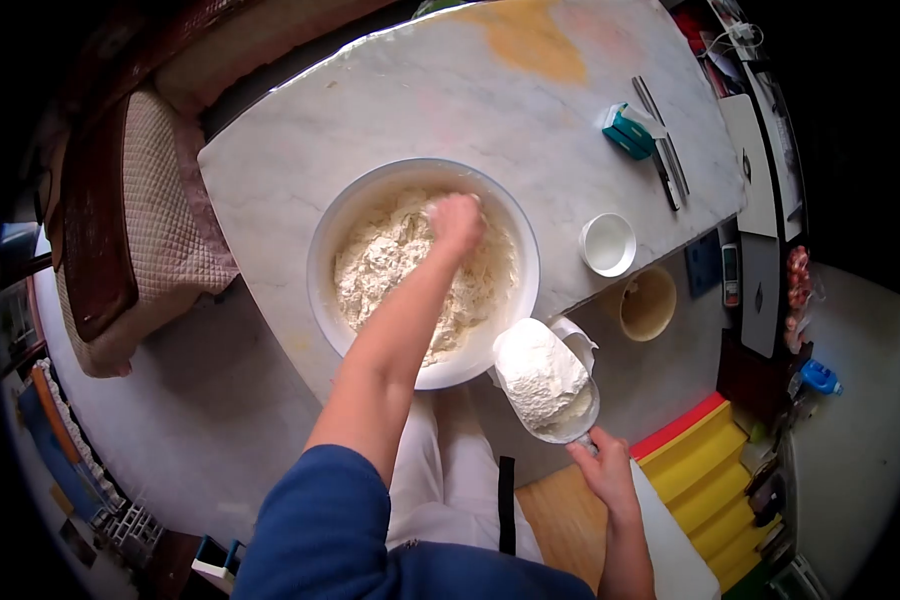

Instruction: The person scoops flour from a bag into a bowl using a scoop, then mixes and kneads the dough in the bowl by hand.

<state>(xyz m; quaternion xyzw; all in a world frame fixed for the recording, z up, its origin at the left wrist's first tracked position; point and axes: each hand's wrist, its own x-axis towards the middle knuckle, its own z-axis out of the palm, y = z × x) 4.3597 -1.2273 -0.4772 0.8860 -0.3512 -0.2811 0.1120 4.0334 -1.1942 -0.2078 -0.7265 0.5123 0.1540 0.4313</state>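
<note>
A large white bowl (322, 225) on the marble table holds crumbly, floury dough (385, 265). Over the far right part of the dough is my left hand (457, 222), its fingers curled in; the fingertips are blurred, and whatever they grip is hidden. My right hand (602, 465) is wrapped around the handle of a scoop (592, 415) heaped with white flour (542, 375). The scoop is tilted just off the bowl's near right rim, with a white container (575, 340) partly hidden behind it.
On the marble table (410, 95) stand a small white bowl (608, 245), a teal tissue pack (627, 132), a knife (666, 180) and metal rods (662, 130). Below the right edge sits a round tan container (647, 303). A quilted-cover chair (165, 190) is at left, yellow steps (705, 485) lower right.
</note>
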